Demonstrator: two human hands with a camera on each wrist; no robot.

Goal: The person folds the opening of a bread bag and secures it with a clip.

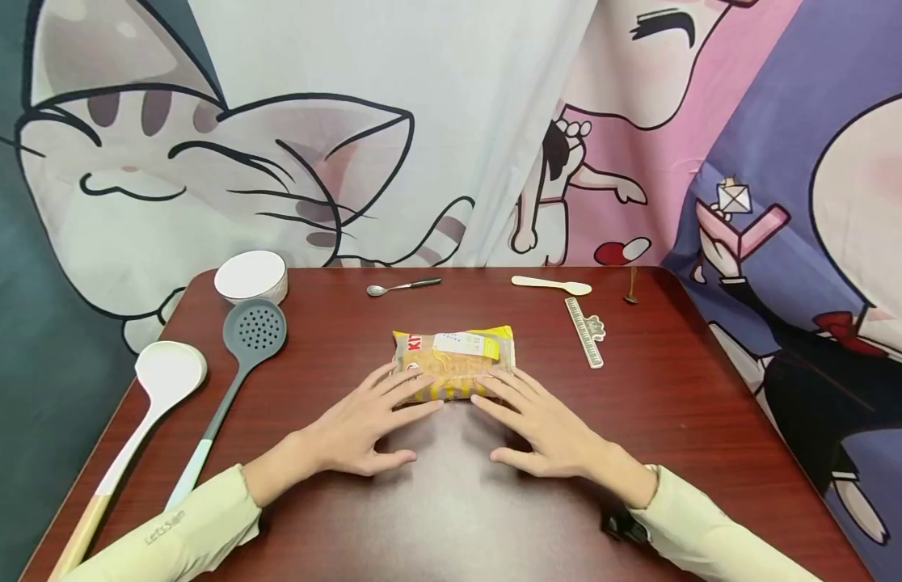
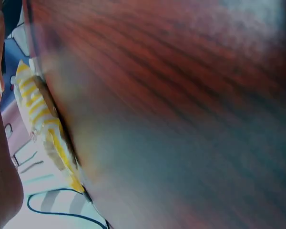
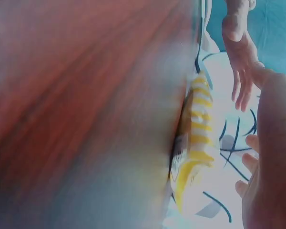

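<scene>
Head feed, read from my station, left to right. White ladle, then grey slotted turner, both well apart from the packet. Left hand: fingers straight and spread, nothing held; they slant forward and inward, the tips overlapping the near left part of the bread packet. Packet lies flat on the table, centred between the hands, long axis running left to right, across the line of reach. Right hand: mirrors the left, fingers extended, nothing held, tips overlapping the near right part. Beyond it, ruler clip, apart.

Relation I judge decisive: packet ahead of both palms and below the fingertips, one end to each hand; neither hand clearly nearer. Both wrist feeds suggest a gap above the packet; I cannot confirm contact.
</scene>
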